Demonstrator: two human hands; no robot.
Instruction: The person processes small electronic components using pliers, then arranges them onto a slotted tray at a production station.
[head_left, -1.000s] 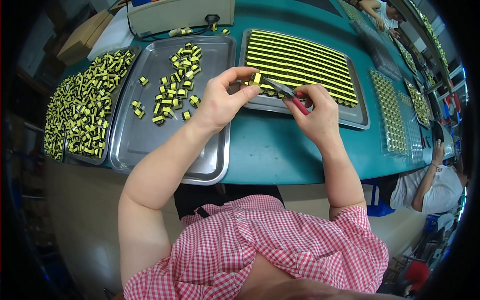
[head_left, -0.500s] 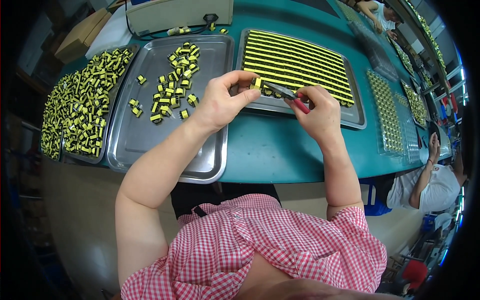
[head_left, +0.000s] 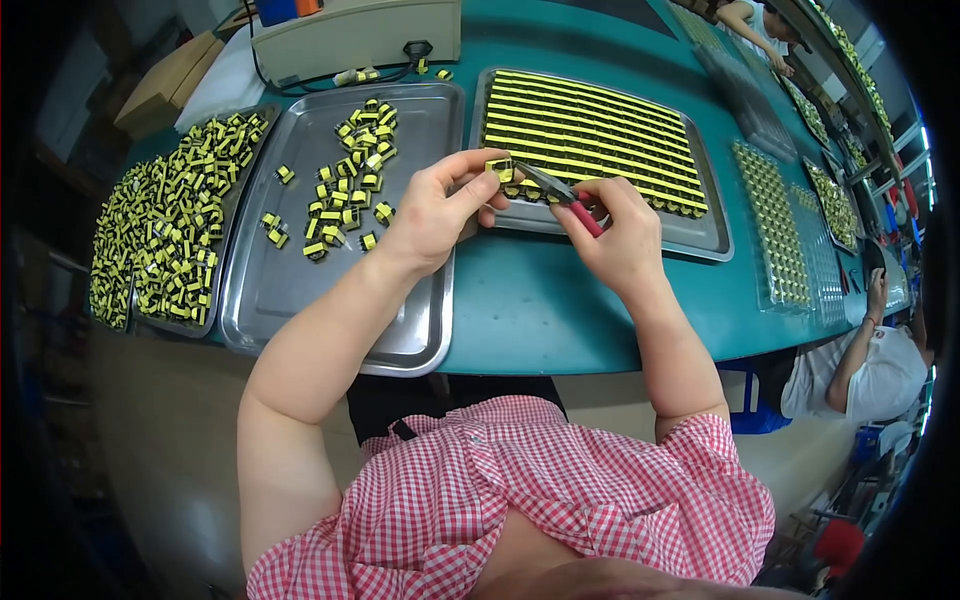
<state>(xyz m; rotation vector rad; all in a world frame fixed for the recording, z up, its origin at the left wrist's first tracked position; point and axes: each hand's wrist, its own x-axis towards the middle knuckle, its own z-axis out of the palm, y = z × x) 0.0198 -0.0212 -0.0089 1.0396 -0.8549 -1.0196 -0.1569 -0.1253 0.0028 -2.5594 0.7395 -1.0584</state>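
My left hand [head_left: 425, 220] pinches a small transformer [head_left: 499, 171], wrapped in yellow tape with black parts, between thumb and fingers. In my right hand [head_left: 622, 232] are red-handled pliers [head_left: 548, 184], their jaws reaching up to the transformer; whether they grip it is too small to tell. Both hands are over the near left edge of a metal tray [head_left: 715, 243], on which similar transformers [head_left: 595, 135] are lined up in tight rows. Left of my hands, a second metal tray [head_left: 270, 310] carries a loose cluster of transformers [head_left: 350, 180].
At the far left, trays are heaped with more transformers [head_left: 180, 220]. A beige box-shaped device [head_left: 355, 40] with a black cable sits at the back. Clear plastic trays of parts [head_left: 770, 225] lie to the right on the green table [head_left: 540, 320]. Two other people work on the right.
The transformer in my left hand and the pliers in my right have shifted slightly left. The view has tilted a little, so the trays appear slightly lower.
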